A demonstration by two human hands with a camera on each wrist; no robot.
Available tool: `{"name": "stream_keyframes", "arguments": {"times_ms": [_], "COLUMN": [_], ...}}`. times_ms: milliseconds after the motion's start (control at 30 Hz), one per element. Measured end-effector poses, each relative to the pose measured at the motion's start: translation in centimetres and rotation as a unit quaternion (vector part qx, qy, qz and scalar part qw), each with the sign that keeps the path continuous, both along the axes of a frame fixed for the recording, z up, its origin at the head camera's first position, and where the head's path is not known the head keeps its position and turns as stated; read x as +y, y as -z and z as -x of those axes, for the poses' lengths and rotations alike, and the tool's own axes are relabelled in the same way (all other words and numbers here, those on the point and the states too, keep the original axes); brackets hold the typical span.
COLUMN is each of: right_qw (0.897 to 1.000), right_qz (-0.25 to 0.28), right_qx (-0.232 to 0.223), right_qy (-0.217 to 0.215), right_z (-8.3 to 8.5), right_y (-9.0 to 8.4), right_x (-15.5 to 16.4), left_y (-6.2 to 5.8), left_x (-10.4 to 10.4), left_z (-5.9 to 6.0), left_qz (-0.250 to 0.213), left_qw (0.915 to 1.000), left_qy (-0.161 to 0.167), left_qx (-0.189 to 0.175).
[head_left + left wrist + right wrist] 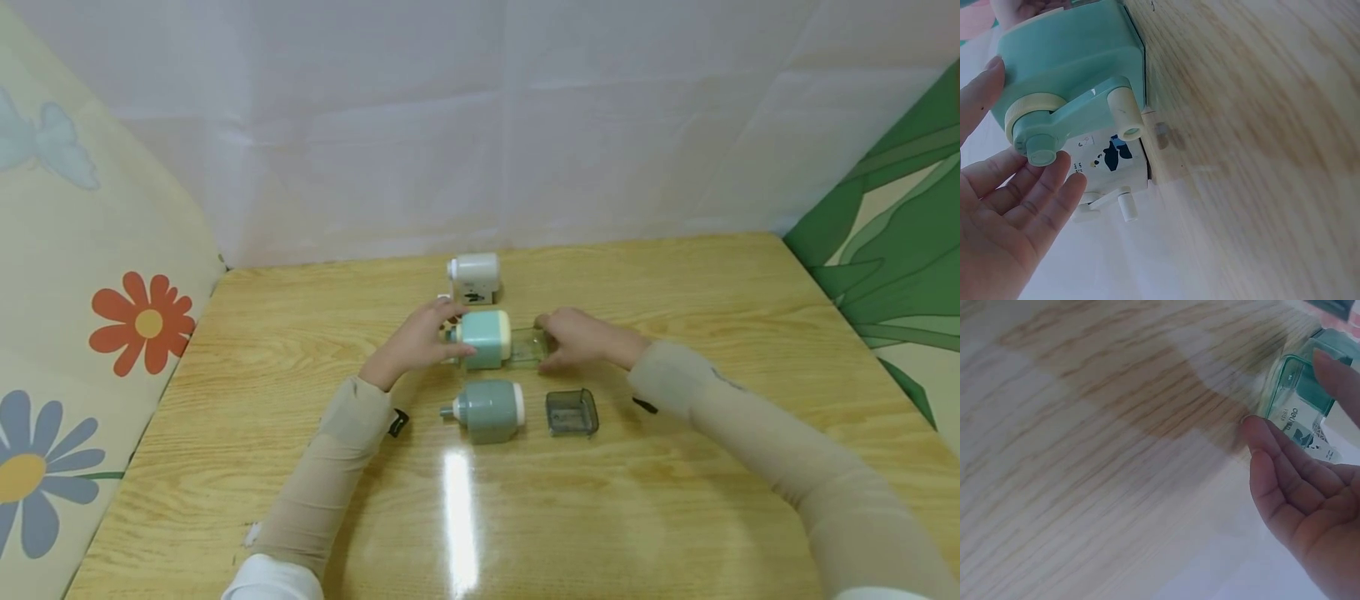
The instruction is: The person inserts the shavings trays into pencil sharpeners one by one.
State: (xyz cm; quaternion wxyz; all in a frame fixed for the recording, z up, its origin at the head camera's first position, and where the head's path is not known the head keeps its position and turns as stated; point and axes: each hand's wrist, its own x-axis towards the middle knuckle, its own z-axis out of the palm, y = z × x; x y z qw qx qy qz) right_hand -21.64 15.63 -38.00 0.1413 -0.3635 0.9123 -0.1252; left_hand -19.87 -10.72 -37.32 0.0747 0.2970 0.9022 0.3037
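In the head view a mint-green crank pencil sharpener (483, 337) lies in the middle of the table, its crank to the left. My left hand (423, 337) holds it at the crank end, thumb on the near side and fingers on the far side. The left wrist view shows the mint crank arm (1088, 106) with its cream knob close to the fingers. At the opposite end a clear shavings tray (527, 348) stands out from the body. My right hand (581, 337) pinches this tray's outer end between thumb and fingers.
Nearer me lies a darker green sharpener (491, 410), with a smoky clear tray (572, 412) apart on its right. Behind the mint one is a grey-white sharpener (477, 273). Small black pieces (398, 422) show beside both forearms. A white sheet (495, 150) backs the table.
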Motion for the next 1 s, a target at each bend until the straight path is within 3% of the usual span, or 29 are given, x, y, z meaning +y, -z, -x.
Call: {"name": "stream_keyframes", "arguments": {"times_ms": [1000], "right_qw": [0.999], "right_qz": [0.034], "right_qx": [-0.029], "right_qy": [0.023], "right_z": [-0.04], "right_y": [0.03], "right_x": [-0.42], "left_y": [-0.11], "left_x": [0.00], "left_z": [-0.01], "left_qz": [0.001], "left_qw": [1.0000], "left_qy": [-0.004], "left_qx": [-0.005]}}
